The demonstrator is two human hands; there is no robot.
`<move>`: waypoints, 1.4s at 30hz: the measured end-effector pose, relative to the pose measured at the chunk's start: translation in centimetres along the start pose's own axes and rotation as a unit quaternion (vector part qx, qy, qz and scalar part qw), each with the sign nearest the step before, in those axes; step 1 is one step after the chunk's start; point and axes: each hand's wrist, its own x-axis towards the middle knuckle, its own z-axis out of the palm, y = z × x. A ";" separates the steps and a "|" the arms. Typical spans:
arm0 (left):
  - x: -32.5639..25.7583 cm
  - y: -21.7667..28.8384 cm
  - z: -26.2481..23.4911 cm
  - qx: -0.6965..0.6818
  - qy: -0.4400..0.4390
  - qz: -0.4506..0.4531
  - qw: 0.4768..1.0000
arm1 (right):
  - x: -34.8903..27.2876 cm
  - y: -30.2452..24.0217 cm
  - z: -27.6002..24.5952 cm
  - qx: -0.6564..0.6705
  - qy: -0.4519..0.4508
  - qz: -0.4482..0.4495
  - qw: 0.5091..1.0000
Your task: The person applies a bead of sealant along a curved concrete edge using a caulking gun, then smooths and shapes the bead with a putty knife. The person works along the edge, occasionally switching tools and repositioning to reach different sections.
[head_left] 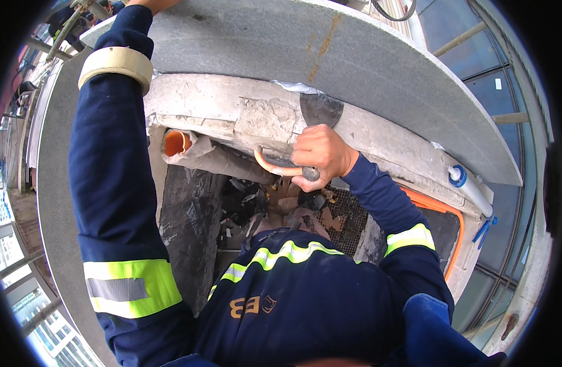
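High on a building face, under a grey stone slab [366, 67], the right hand [320, 156] has its fingers [306, 178] wrapped round a trowel handle [275, 166], blade [321, 108] above against the slab's mortar; the left hand reaches beyond the slab, fingers unseen.

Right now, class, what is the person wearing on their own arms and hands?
Both arms wear dark blue sleeves with yellow-green and grey reflective bands. The left arm also carries a roll of tape round the wrist. The right hand is bare, with no glove.

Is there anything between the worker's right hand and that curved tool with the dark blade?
No. The right hand is already closed around the tool's curved handle, and its dark blade lies flat against the pale concrete ledge. Nothing visible comes between them.
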 end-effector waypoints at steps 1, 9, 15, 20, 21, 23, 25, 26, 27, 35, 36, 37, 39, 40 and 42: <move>0.0 0.0 0.0 -0.014 0.009 -0.002 1.000 | -0.1 0.0 0.0 -0.002 -0.004 -0.002 1.000; 0.2 -0.3 -0.1 -0.086 0.062 -0.002 0.994 | -1.4 -0.6 0.0 -0.021 -0.021 0.023 0.999; 0.5 0.0 0.1 -0.118 -0.076 -0.050 0.989 | -2.7 -2.3 -0.9 -0.075 0.008 0.051 0.996; 1.4 1.1 -1.5 -0.307 -0.022 -0.202 0.930 | -1.9 -4.0 -2.2 -0.112 0.016 0.053 0.992; 1.7 1.2 -1.8 -0.404 -0.061 -0.303 0.861 | -1.4 -4.4 -2.0 -0.103 0.024 0.044 0.993; 1.9 1.1 -2.4 -0.457 -0.054 -0.315 0.830 | 0.3 -5.0 -0.3 -0.067 0.051 0.013 0.996; 2.1 1.0 -2.6 -0.405 -0.046 -0.273 0.871 | 2.8 -4.8 2.3 -0.062 0.037 -0.011 0.997; 2.0 1.0 -2.5 -0.378 -0.042 -0.252 0.890 | 4.3 -4.1 3.7 -0.058 0.029 -0.025 0.998; 2.0 0.9 -2.3 -0.333 -0.049 -0.226 0.914 | 5.8 -3.3 5.1 -0.053 0.042 -0.037 0.997; 1.7 0.4 0.6 -0.171 0.082 -0.042 0.981 | 8.4 1.4 7.2 -0.097 -0.015 0.011 0.995; 1.8 0.3 0.9 -0.145 0.053 -0.040 0.987 | 8.0 1.3 6.8 -0.099 -0.029 0.016 0.995; 2.0 0.3 1.2 -0.117 0.023 -0.039 0.992 | 7.6 1.0 6.5 -0.098 -0.045 0.028 0.994; 1.8 0.3 1.4 -0.094 0.002 -0.051 0.994 | 7.0 0.6 6.0 -0.092 -0.026 0.019 0.995; 1.8 0.3 1.3 -0.112 0.079 -0.026 0.990 | 6.7 0.5 5.6 -0.091 -0.014 0.016 0.996; 1.8 0.5 1.2 -0.054 -0.015 -0.037 0.998 | 5.9 0.3 5.0 -0.093 -0.007 0.004 0.996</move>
